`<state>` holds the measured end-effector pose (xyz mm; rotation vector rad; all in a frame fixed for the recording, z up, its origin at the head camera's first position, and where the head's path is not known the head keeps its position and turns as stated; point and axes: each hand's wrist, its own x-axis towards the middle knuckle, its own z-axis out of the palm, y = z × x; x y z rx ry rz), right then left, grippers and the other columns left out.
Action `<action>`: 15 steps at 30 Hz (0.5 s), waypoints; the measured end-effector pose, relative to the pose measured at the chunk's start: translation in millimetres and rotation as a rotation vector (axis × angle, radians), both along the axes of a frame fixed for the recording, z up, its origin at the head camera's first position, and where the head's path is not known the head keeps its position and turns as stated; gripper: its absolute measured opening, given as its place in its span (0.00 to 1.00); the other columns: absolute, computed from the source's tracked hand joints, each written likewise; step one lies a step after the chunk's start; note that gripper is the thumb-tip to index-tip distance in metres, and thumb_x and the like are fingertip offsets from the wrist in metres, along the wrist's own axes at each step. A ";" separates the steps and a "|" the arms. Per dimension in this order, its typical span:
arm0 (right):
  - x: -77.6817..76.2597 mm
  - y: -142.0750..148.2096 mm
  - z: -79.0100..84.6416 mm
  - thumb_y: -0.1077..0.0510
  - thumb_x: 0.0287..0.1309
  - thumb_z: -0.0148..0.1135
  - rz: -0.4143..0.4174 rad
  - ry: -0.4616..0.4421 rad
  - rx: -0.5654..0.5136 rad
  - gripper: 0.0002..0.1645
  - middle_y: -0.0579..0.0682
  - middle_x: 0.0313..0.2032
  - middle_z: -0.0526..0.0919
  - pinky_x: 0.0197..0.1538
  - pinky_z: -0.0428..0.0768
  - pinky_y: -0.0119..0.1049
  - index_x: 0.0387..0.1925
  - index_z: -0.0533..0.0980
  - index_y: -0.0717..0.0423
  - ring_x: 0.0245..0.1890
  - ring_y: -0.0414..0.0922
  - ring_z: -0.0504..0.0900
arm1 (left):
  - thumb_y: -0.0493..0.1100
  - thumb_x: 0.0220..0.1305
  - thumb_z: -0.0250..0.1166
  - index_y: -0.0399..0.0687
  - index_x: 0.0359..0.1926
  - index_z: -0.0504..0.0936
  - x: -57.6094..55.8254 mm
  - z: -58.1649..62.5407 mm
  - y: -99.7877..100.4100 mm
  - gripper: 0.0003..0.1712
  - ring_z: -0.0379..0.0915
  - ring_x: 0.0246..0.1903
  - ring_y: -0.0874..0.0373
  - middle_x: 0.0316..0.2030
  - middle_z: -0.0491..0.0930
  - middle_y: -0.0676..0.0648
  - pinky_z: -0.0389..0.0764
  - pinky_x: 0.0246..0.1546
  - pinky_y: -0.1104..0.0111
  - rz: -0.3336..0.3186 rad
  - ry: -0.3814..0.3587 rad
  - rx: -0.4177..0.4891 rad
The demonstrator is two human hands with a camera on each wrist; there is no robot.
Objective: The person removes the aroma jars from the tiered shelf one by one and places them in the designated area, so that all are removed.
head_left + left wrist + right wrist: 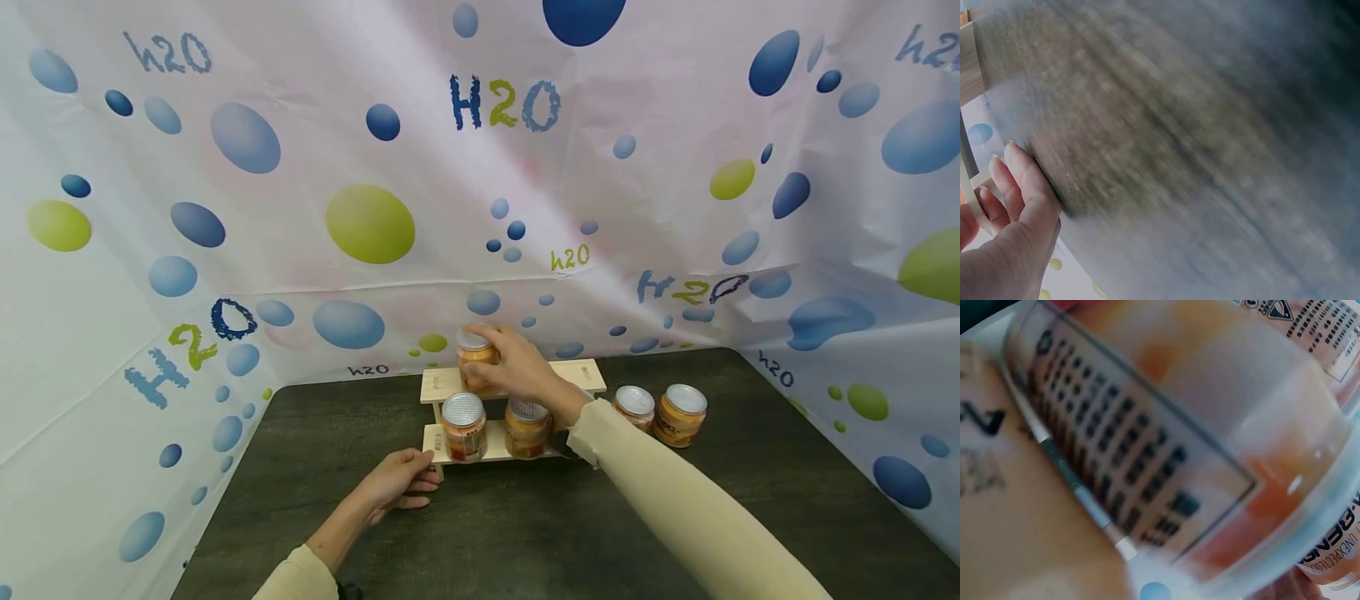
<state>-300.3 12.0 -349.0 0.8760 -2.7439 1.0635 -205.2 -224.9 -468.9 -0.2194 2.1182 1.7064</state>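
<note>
A two-step wooden shelf (495, 452) stands on the dark table. On its upper step my right hand (517, 364) grips a jar of orange fruit (477, 353) with a silver lid, thumb across the front and fingers by the lid. That jar's printed side (1335, 550) shows low in the right wrist view, fingertips beside it. At the lower step's left end, my left hand (395, 483) pinches the shelf's edge. Two more fruit jars, a left one (464, 429) and a right one (527, 432), stand on the lower step, the right one close under my right forearm.
Right of the shelf, two similar jars, one (634, 405) partly behind my sleeve and another (680, 415), stand side by side on the table (495, 533). A printed sheet with bubbles (450, 167) walls in the back and sides. One jar's label (1116, 437) fills the right wrist view.
</note>
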 end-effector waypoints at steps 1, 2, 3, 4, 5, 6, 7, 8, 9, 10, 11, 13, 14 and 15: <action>0.0 1.5 0.4 0.42 0.65 0.65 -0.003 -0.003 -0.001 0.37 0.55 0.62 0.73 0.52 0.80 0.52 0.73 0.65 0.36 0.52 0.54 0.79 | 0.54 0.80 0.49 0.36 0.49 0.75 0.0 0.1 0.2 0.24 0.81 0.40 0.55 0.41 0.81 0.44 0.87 0.39 0.60 0.004 0.000 -0.003; -0.1 3.2 0.8 0.42 0.65 0.65 -0.005 -0.009 -0.004 0.37 0.55 0.63 0.72 0.52 0.80 0.53 0.73 0.65 0.36 0.53 0.54 0.78 | 0.54 0.80 0.49 0.36 0.49 0.75 0.2 0.2 0.4 0.24 0.81 0.40 0.55 0.41 0.81 0.43 0.87 0.39 0.60 0.005 0.003 -0.005; 0.1 4.9 1.0 0.42 0.65 0.65 -0.008 -0.010 -0.002 0.37 0.55 0.63 0.72 0.52 0.80 0.53 0.73 0.65 0.36 0.53 0.54 0.78 | 0.54 0.80 0.49 0.36 0.50 0.75 0.5 0.4 0.4 0.24 0.81 0.40 0.55 0.41 0.81 0.43 0.87 0.39 0.60 0.005 0.005 -0.007; 0.2 6.6 1.2 0.42 0.65 0.65 -0.012 -0.012 -0.004 0.37 0.55 0.63 0.72 0.53 0.80 0.53 0.73 0.65 0.36 0.54 0.54 0.78 | 0.54 0.80 0.49 0.36 0.50 0.75 0.7 0.6 0.5 0.24 0.81 0.40 0.55 0.41 0.81 0.43 0.87 0.39 0.60 0.005 0.006 -0.007; 0.5 8.3 1.5 0.42 0.65 0.65 -0.015 -0.012 -0.005 0.38 0.55 0.64 0.71 0.54 0.80 0.54 0.73 0.64 0.35 0.55 0.55 0.78 | 0.55 0.80 0.49 0.36 0.50 0.75 1.0 1.0 0.5 0.24 0.81 0.40 0.55 0.41 0.81 0.43 0.87 0.39 0.60 0.004 0.007 -0.006; 1.0 10.1 1.9 0.41 0.65 0.65 -0.018 -0.009 -0.004 0.38 0.55 0.64 0.71 0.54 0.80 0.54 0.73 0.64 0.36 0.55 0.55 0.78 | 0.55 0.79 0.49 0.36 0.50 0.75 1.3 1.3 0.5 0.24 0.81 0.40 0.55 0.41 0.81 0.44 0.87 0.39 0.60 0.003 0.007 -0.005; 1.8 11.9 2.8 0.41 0.65 0.65 -0.019 -0.011 -0.008 0.38 0.55 0.64 0.71 0.54 0.80 0.54 0.73 0.64 0.36 0.56 0.55 0.78 | 0.55 0.79 0.49 0.36 0.50 0.75 1.6 1.6 0.3 0.24 0.81 0.40 0.55 0.40 0.81 0.44 0.87 0.39 0.61 0.002 0.005 -0.003; 2.5 13.7 3.6 0.41 0.65 0.65 -0.019 -0.010 -0.010 0.38 0.55 0.64 0.72 0.54 0.80 0.53 0.73 0.64 0.36 0.55 0.55 0.78 | 0.55 0.79 0.50 0.36 0.50 0.75 1.8 1.7 0.1 0.24 0.81 0.40 0.56 0.40 0.81 0.44 0.87 0.39 0.61 -0.001 0.004 -0.002; 3.4 15.4 4.7 0.41 0.65 0.65 -0.019 -0.009 -0.014 0.38 0.55 0.64 0.72 0.54 0.80 0.53 0.73 0.65 0.37 0.55 0.55 0.78 | 0.55 0.79 0.50 0.36 0.50 0.75 1.9 1.7 -0.1 0.24 0.81 0.40 0.56 0.40 0.81 0.44 0.87 0.39 0.61 -0.003 0.003 0.000; 4.1 17.1 5.9 0.41 0.64 0.66 -0.018 -0.005 -0.018 0.39 0.55 0.63 0.73 0.53 0.80 0.53 0.73 0.65 0.38 0.55 0.54 0.78 | 0.55 0.79 0.50 0.36 0.50 0.75 2.0 1.8 -0.2 0.24 0.81 0.40 0.56 0.40 0.81 0.44 0.87 0.39 0.62 -0.005 0.001 0.001; 4.7 18.8 7.2 0.41 0.64 0.66 -0.016 -0.001 -0.024 0.39 0.55 0.63 0.73 0.52 0.80 0.53 0.74 0.64 0.39 0.55 0.54 0.78 | 0.55 0.79 0.50 0.36 0.50 0.75 2.0 1.9 -0.4 0.24 0.81 0.40 0.56 0.40 0.81 0.45 0.87 0.39 0.62 -0.005 -0.001 0.001; 5.9 22.4 10.3 0.41 0.64 0.66 -0.016 -0.004 -0.037 0.39 0.56 0.63 0.73 0.52 0.80 0.54 0.73 0.65 0.39 0.55 0.55 0.78 | 0.55 0.79 0.50 0.36 0.50 0.75 1.9 1.6 -0.7 0.24 0.81 0.40 0.56 0.40 0.81 0.44 0.87 0.39 0.62 -0.007 -0.003 0.000; 6.2 24.2 11.7 0.40 0.64 0.66 -0.019 -0.006 -0.043 0.39 0.55 0.64 0.72 0.53 0.80 0.54 0.73 0.65 0.38 0.56 0.55 0.78 | 0.55 0.79 0.50 0.37 0.50 0.75 1.7 1.3 -0.8 0.24 0.81 0.41 0.55 0.41 0.81 0.44 0.87 0.40 0.62 -0.009 -0.003 -0.001; 6.6 26.1 13.4 0.40 0.64 0.66 -0.021 -0.015 -0.054 0.38 0.55 0.64 0.72 0.54 0.79 0.54 0.73 0.65 0.37 0.57 0.55 0.77 | 0.55 0.79 0.50 0.37 0.50 0.75 1.6 1.2 -0.9 0.24 0.81 0.41 0.55 0.41 0.81 0.44 0.87 0.40 0.62 -0.007 -0.004 -0.002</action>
